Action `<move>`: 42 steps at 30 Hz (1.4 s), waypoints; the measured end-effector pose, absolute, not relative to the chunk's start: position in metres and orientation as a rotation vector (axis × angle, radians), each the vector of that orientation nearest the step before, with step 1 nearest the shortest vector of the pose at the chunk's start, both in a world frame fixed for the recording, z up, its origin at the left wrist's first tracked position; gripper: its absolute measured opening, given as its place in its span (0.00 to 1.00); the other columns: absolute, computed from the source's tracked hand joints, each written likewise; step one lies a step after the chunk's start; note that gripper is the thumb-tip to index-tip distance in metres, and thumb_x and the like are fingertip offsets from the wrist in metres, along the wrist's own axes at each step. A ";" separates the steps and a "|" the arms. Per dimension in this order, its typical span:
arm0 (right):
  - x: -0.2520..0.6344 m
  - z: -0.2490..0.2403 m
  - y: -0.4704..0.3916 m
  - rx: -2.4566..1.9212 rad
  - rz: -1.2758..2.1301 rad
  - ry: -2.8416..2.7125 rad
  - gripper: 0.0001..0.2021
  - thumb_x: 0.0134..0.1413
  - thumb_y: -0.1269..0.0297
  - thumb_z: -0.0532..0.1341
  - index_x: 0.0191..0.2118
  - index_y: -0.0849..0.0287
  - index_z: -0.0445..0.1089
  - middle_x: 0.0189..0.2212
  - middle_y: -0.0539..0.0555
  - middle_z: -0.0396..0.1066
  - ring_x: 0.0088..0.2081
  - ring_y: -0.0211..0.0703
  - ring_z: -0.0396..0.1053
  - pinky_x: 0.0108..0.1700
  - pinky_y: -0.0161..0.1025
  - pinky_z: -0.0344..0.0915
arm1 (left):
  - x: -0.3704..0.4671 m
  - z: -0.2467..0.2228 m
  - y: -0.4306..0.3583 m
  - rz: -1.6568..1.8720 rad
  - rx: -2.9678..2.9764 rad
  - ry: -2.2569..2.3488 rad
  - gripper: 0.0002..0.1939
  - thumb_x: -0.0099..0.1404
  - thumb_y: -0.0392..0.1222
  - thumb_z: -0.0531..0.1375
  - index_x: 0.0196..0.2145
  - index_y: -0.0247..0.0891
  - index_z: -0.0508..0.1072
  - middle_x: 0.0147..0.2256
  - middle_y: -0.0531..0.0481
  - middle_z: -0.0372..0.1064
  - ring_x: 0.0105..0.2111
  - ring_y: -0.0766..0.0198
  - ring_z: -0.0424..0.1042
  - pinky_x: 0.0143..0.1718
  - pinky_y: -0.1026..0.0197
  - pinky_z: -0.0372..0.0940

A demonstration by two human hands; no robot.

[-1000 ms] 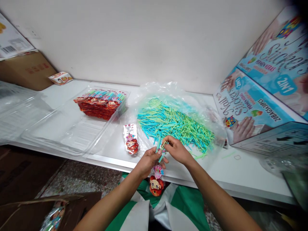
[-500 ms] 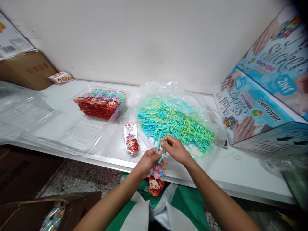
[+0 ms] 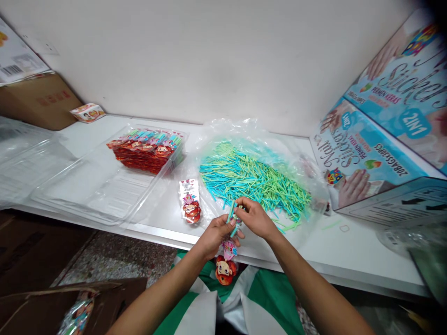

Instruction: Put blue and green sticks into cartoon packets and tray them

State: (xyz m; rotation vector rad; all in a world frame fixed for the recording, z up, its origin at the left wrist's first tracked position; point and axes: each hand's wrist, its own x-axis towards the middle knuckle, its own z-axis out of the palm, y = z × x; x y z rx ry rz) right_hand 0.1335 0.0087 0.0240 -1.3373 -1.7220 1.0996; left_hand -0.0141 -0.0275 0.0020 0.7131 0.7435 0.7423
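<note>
My left hand [image 3: 216,236] is closed around a doll-printed packet [image 3: 225,270], whose red-haired figure hangs below the fingers. Blue-green sticks [image 3: 232,211] stand up from the packet's upper part. My right hand [image 3: 254,216] pinches at the top of these sticks, touching them. Behind both hands lies a heap of green and blue sticks [image 3: 254,179] on clear plastic. Left of the heap, similar packets [image 3: 190,202] lie flat on the white table [image 3: 160,225]. A stack of red packets [image 3: 145,151] fills the right end of a clear tray [image 3: 84,186].
Large printed boxes [image 3: 377,158] stand at the right. At the far left are a brown carton [image 3: 42,102], a small box [image 3: 88,112] and clear plastic trays [image 3: 28,158]. An open carton [image 3: 115,298] with packets inside sits below the table at the lower left.
My right fingers and the tops of the sticks have shifted very slightly to the right. Both hands keep the same hold.
</note>
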 end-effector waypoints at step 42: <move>0.142 0.022 0.001 -1.196 1.182 -1.568 0.08 0.53 0.59 0.57 0.30 0.59 0.66 0.26 0.49 0.63 0.29 0.36 0.61 0.32 0.34 0.59 | -0.032 0.002 -0.027 0.799 0.824 0.725 0.27 0.50 0.40 0.66 0.47 0.35 0.63 0.38 0.41 0.71 0.33 0.61 0.72 0.36 0.60 0.64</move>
